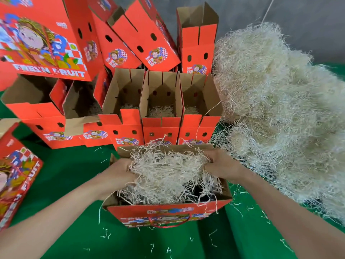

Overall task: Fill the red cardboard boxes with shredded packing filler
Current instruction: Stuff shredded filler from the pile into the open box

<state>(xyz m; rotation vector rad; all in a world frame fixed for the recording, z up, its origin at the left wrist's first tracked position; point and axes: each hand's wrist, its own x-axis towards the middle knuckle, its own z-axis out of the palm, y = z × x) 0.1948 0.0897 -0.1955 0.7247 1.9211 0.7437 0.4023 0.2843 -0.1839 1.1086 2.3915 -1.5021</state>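
A person leans over the front box (pixel 168 209), which stands open on the green surface (pixel 65 184) with its printed red wall facing the camera. Both bare arms reach in from below. The left hand (pixel 119 172) grasps the left side of a wad (pixel 168 174) of pale shredded filler, its fingers buried in the strands. The right hand (pixel 222 165) grasps the right side the same way, fingertips hidden in the shreds. The wad sits at the box's mouth, rising a little above the rim and spilling over the back flap. Darker space shows below it inside the box. A red cord handle (pixel 168 222) hangs down the front wall.

Just behind stand three boxes (pixel 161 128) side by side, flaps up, each with a thin layer of filler on its floor. More red boxes form a stack (pixel 130 34) behind and to the left of them, some tilted, some open. Another closed box (pixel 15 174) lies at the left edge.

To the right, a large pile (pixel 280 109) of the same filler covers the surface, touching the rightmost box of the row. Loose strands (pixel 240 208) lie scattered over the green around the front box.
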